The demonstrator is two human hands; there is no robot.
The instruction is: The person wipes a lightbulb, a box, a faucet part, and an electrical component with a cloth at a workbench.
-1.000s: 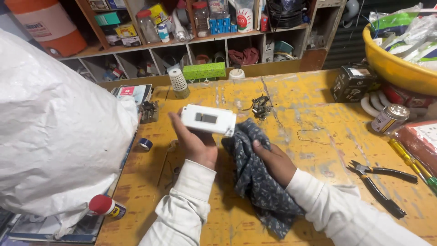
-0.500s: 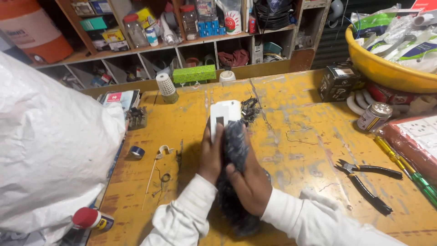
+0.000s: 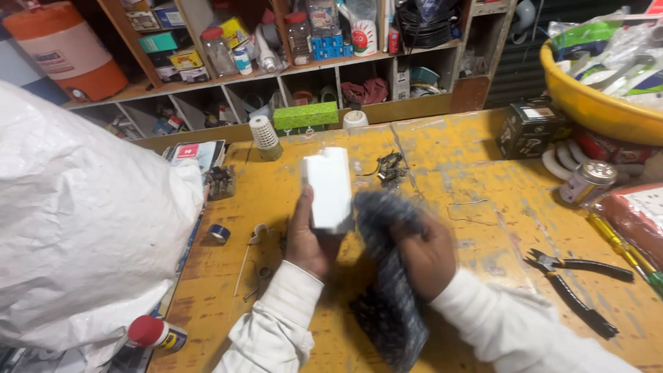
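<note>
Much of the left side is being blocked by a big white woven sack point(image 3: 76, 214), crinkled and matte, which is hiding whatever lies beneath it. The person's right hand point(image 3: 427, 257) is blurring with motion, so its fingers are hard to make out; it is closing around a dark speckled cloth point(image 3: 390, 290), soft and limp, whose lower end is trailing down past the wrist onto the yellow worktable point(image 3: 476, 173). The cloth's upper edge is pressing against the right side of the white plastic box point(image 3: 329, 188), though the blur is leaving the exact contact line unclear.

That white plastic box, smooth, rectangular and standing on end, is being held above the middle of the worktable by the left hand point(image 3: 309, 238), which is wrapping it from below and behind, fingers curled shut on its lower part. The palm side is facing away, so the grip's far fingers are out of sight.

Beyond the box, a small tangle of metal parts point(image 3: 391, 168) is lying on the scuffed, paint-worn surface. To the right of the box, well apart, black-handled pliers point(image 3: 577, 276) are lying open. Farther right, a yellow tub point(image 3: 587, 103) is being cut off by the frame edge. Left of the box, a ribbed white cylinder point(image 3: 264, 135) is standing upright, and a red-capped can point(image 3: 153, 333) is lying half under the sack.
</note>
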